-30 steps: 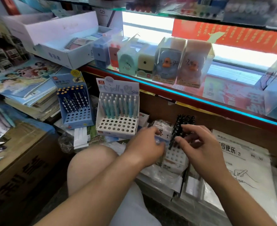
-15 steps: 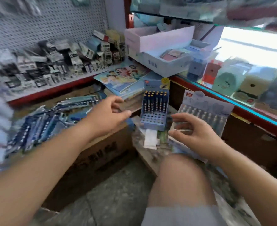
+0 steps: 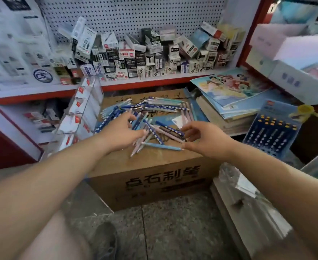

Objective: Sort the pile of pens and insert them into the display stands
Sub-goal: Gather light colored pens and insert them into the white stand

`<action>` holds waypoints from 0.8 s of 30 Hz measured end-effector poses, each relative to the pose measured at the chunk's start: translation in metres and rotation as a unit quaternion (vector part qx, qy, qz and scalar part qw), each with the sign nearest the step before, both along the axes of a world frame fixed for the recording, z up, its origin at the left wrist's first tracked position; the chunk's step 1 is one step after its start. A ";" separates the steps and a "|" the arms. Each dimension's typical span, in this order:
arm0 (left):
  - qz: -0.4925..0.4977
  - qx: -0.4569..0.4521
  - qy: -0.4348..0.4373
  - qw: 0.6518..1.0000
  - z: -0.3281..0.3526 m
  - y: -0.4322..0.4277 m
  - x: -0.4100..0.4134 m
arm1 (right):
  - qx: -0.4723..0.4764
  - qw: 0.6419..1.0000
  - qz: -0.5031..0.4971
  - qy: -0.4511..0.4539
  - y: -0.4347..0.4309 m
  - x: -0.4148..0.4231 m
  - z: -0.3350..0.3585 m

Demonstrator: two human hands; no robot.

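Nearest, a bare knee [image 3: 57, 239] and a dark shoe [image 3: 105, 239] are seen on the speckled floor [image 3: 173, 231], just in front of a cardboard box [image 3: 154, 177] printed with dark characters. The top of this box serves as the counter.

Above the box's near half the left hand [image 3: 120, 132] is held with its grip wide, fingers spread and relaxed. Nothing is held in it, and whether its fingertips meet the pens cannot be told. The right hand [image 3: 205, 139] is held over the box's right side, its grip loosely curved and parted, with nothing in it.

Between the two hands a light blue pen [image 3: 162, 146] is laid almost left to right, its thin end toward the right thumb. Behind it the pile of pens [image 3: 154, 109] is spread over the box top. The near pens are crossed at angles, the dark dotted ones at the left run diagonally, and those at the far edge are laid mostly left to right.

Right of the box a blue display stand [image 3: 272, 128] is leaned back, with pens stood in its upper rows. A stack of books [image 3: 235, 94] is placed beyond the box's right corner. Behind the box small cartons [image 3: 145, 61] are crowded on a shelf under a pegboard [image 3: 128, 14].
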State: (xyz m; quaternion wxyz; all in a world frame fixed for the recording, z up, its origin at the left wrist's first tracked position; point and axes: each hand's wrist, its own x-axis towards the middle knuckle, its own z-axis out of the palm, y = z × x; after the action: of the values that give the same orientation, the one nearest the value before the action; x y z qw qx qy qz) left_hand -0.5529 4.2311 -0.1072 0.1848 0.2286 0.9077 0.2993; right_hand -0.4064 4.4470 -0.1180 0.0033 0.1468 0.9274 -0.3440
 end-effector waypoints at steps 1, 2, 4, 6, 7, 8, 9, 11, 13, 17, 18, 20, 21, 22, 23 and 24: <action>0.005 -0.004 -0.005 1.000 -0.004 -0.004 -0.005 | -0.002 1.000 0.003 0.000 -0.006 -0.011 -0.004; 0.007 -0.004 -0.007 1.000 -0.008 -0.007 -0.010 | -0.004 1.000 0.006 -0.001 -0.010 -0.020 -0.010; 0.012 -0.002 0.002 1.000 -0.018 -0.015 -0.016 | 0.006 1.000 0.017 -0.008 -0.018 -0.034 -0.024; 0.021 -0.007 0.008 1.000 -0.029 -0.022 -0.019 | 0.039 0.998 0.027 -0.028 -0.022 -0.044 -0.038; 0.022 -0.018 0.009 1.000 -0.035 -0.024 -0.019 | 0.061 0.997 0.031 -0.040 -0.023 -0.048 -0.044; 0.016 -0.035 0.013 0.999 -0.041 -0.026 -0.018 | 0.087 0.994 0.033 -0.050 -0.023 -0.052 -0.048; 0.005 -0.059 0.018 0.998 -0.045 -0.028 -0.017 | 0.113 0.991 0.035 -0.057 -0.024 -0.057 -0.051; -0.016 -0.092 0.026 0.995 -0.050 -0.029 -0.015 | 0.158 0.984 0.043 -0.062 -0.025 -0.066 -0.054; -0.020 -0.099 0.027 0.994 -0.052 -0.030 -0.016 | 0.187 0.978 0.051 -0.073 -0.026 -0.073 -0.057; 0.003 -0.086 0.027 0.996 -0.053 -0.032 -0.022 | 0.185 0.979 0.037 -0.082 -0.025 -0.078 -0.059; 0.009 -0.071 0.026 0.997 -0.053 -0.032 -0.023 | 0.169 0.983 0.025 -0.067 -0.024 -0.077 -0.058; 0.008 -0.033 0.020 0.999 -0.052 -0.031 -0.024 | 0.092 0.996 -0.018 -0.010 -0.026 -0.075 -0.054; 0.000 -0.003 0.000 1.000 -0.051 -0.029 -0.022 | 0.037 0.998 -0.038 0.021 -0.029 -0.074 -0.051; -0.008 0.040 -0.040 0.998 -0.050 -0.026 -0.020 | -0.016 0.998 -0.046 0.042 -0.034 -0.073 -0.048; -0.008 0.095 -0.101 0.990 -0.050 -0.022 -0.017 | -0.057 0.996 -0.040 0.054 -0.040 -0.072 -0.045; 0.004 0.145 -0.172 0.974 -0.050 -0.018 -0.014 | -0.084 0.994 -0.025 0.059 -0.048 -0.070 -0.044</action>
State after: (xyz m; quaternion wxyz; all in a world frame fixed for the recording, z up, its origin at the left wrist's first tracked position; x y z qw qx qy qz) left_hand -0.5665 4.2133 -0.1570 0.3018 0.1942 0.8101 0.4636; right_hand -0.4766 4.3993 -0.1619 -0.0475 0.1490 0.8900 -0.4284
